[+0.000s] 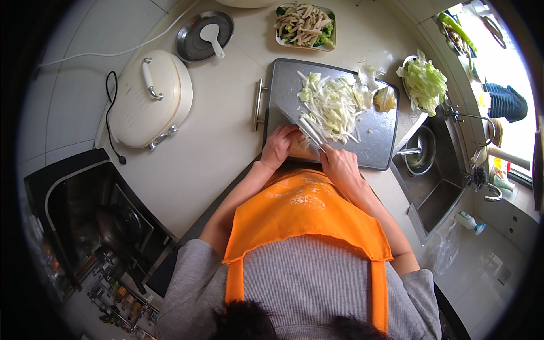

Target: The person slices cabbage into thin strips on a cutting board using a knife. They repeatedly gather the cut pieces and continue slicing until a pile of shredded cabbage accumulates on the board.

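My right hand (341,165) grips the handle of a kitchen knife (307,131), whose blade points up and left over the grey cutting board (378,146). Fingers bent, my left hand (280,145) rests at the board's near left part, close beside the blade; pale cabbage pieces lie by its fingertips, and whether it holds any I cannot tell. A heap of shredded cabbage (329,106) spreads over the middle of the board. To its right lie loose leaf pieces and a yellowish cabbage chunk (385,99).
Beyond the board stands a plate (327,47) of sliced strips and broccoli. A bowl of cabbage leaves (425,83) is at right, near the sink (442,191). At left are a cream electric cooker (144,102), a metal dish (187,40) with a white rice paddle (211,35), and a stove (85,212).
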Available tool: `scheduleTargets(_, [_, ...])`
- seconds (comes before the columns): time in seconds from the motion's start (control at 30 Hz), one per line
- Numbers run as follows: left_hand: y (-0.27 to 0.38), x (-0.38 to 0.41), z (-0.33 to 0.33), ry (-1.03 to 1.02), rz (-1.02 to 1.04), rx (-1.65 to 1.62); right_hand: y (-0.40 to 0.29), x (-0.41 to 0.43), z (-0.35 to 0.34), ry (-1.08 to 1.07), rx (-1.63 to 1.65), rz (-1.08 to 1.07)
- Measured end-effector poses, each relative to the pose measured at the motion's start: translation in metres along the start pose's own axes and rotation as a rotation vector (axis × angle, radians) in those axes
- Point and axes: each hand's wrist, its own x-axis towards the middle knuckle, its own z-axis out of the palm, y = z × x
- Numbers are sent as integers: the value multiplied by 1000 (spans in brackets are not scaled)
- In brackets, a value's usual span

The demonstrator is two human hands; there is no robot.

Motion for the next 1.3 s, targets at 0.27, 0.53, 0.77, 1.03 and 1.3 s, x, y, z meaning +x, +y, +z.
scheduleTargets(0.27, [1,1,1,3,-14,6,2,15,21,103,94,-6])
scheduleTargets(0.53, [-1,-2,2,22,-2,-10,4,5,13,-4,9,4])
scheduleTargets(0.77, [1,1,-1,-2,-9,-27,-2,21,30,164,112,4])
scheduleTargets(1.03, [-41,66,-18,-58,-125,122,46,-13,-23,419,-178,-87])
scheduleTargets(1.3, [0,153,-32,-53,63,-71,83,-23,-41,545,-415,-197])
